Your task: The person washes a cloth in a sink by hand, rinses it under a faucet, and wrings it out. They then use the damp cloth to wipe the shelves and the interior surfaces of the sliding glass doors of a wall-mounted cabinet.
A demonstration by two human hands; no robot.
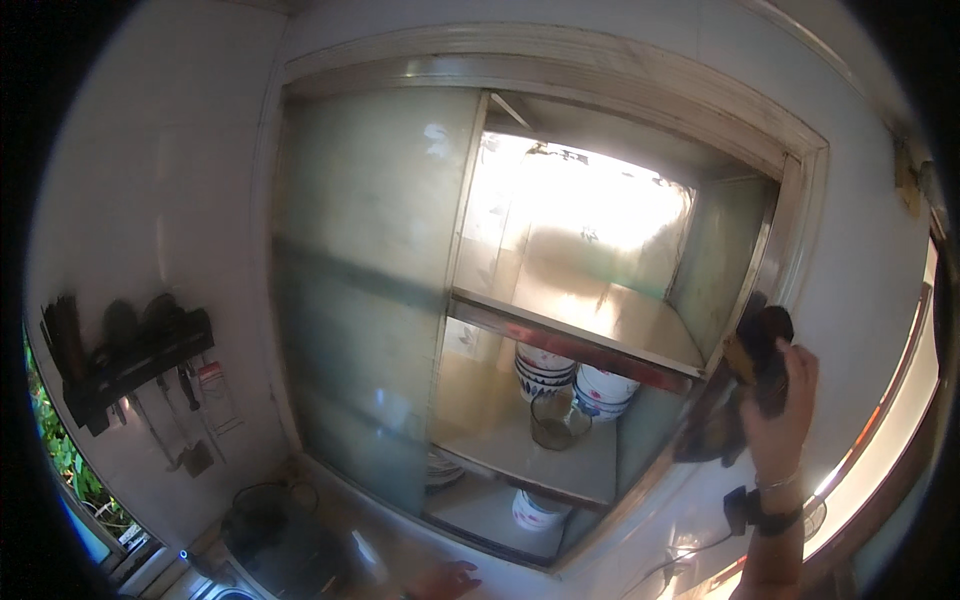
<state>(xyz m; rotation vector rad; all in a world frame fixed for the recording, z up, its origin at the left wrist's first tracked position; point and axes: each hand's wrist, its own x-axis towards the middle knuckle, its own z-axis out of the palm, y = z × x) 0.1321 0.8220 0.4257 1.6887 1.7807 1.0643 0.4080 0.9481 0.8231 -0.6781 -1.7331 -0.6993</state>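
Note:
My right hand [785,400] is raised at the right, wearing a bracelet and a dark band at the wrist. Its fingers are closed round a dark bundle with a yellow-brown patch [740,362], perhaps a cloth, against the right frame of the wall cabinet [795,230]. A dark shape below it may be its reflection or shadow. Low in the middle, my left hand [446,580] shows only in part, fingers loosely apart and nothing seen in them. The cabinet's frosted sliding door [365,300] covers the left half; shelves show on the right.
Stacked patterned bowls [545,372] and a glass bowl [558,425] stand on the middle shelf, with another bowl [537,512] below. A knife rack [140,365] with hanging utensils is on the left wall. A dark pot [275,535] stands lower left. A cable [690,553] runs along the right wall.

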